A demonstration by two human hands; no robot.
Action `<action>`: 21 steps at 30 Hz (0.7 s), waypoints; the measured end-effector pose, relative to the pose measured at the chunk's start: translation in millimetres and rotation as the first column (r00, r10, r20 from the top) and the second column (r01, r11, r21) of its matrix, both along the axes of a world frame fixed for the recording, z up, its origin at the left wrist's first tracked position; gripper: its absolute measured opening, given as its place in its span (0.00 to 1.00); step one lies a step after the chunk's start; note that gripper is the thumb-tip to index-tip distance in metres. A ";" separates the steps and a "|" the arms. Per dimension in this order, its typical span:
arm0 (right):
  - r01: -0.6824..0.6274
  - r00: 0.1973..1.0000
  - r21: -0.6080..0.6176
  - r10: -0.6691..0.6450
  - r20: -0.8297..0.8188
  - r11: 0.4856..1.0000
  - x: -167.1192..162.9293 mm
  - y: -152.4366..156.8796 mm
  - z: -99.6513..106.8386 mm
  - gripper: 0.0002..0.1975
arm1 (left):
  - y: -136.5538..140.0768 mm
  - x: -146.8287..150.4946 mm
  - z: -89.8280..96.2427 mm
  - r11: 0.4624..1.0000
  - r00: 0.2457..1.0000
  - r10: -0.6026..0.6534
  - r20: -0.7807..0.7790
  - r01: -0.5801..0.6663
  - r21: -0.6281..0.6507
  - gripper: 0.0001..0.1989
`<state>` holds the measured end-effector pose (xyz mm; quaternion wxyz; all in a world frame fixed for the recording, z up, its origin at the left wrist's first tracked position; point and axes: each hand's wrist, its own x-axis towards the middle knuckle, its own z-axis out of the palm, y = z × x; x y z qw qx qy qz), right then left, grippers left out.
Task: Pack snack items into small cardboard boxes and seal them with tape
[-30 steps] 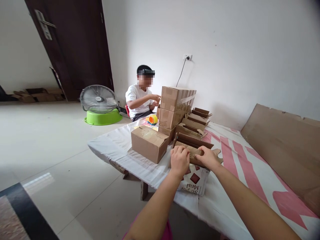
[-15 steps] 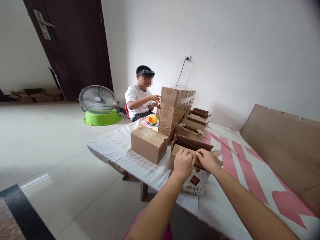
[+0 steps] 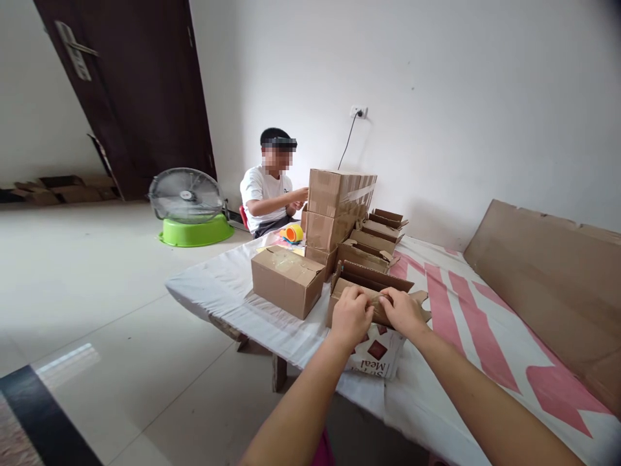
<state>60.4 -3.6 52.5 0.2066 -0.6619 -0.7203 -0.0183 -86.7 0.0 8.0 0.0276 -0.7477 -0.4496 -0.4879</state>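
Observation:
An unsealed cardboard box (image 3: 356, 288) stands near the table edge with its flaps up, beside a white printed packet (image 3: 378, 356). At its near side, my left hand (image 3: 353, 314) is closed with the fingers curled over the near flap. Close by on the right, my right hand (image 3: 402, 310) is closed too, thumb and fingers pinched together. Whatever lies between the fingertips is too small to make out. To the left sits a taped cardboard box (image 3: 286, 285).
Stacked taped boxes (image 3: 323, 194) and a row of open boxes (image 3: 371, 243) extend toward the wall. Across the table sits a person (image 3: 269, 188), near a yellow tape roll (image 3: 294, 233). A large cardboard sheet (image 3: 548, 278) leans at right. A fan (image 3: 187, 194) rests on a green basin (image 3: 196, 232).
Both hands stay at the near flap, fingers shifting slightly, the left one a little leftward. The person across the table has moved a hand behind the stacked boxes. The view has turned slightly.

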 end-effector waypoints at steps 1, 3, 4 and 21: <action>0.001 1.000 0.006 -0.001 0.003 1.000 -0.4 -0.5 0.5 0.11 | -1.0 1.5 -0.5 1.000 1.000 0.001 -0.013 0.000 0.020 0.04; -0.004 1.000 0.022 0.004 0.011 1.000 -1.4 -2.2 1.8 0.10 | -1.8 5.5 -2.5 0.997 0.999 0.024 -0.027 -0.022 0.073 0.05; -0.009 1.000 0.031 0.009 0.016 0.999 -1.8 -3.4 2.5 0.10 | -1.5 7.6 -4.0 0.995 0.999 0.036 -0.024 -0.033 0.098 0.06; -0.011 1.000 0.034 0.011 0.004 0.999 -4.6 -8.4 5.6 0.10 | 7.4 7.0 -13.0 0.994 0.990 0.021 0.139 -0.036 0.101 0.07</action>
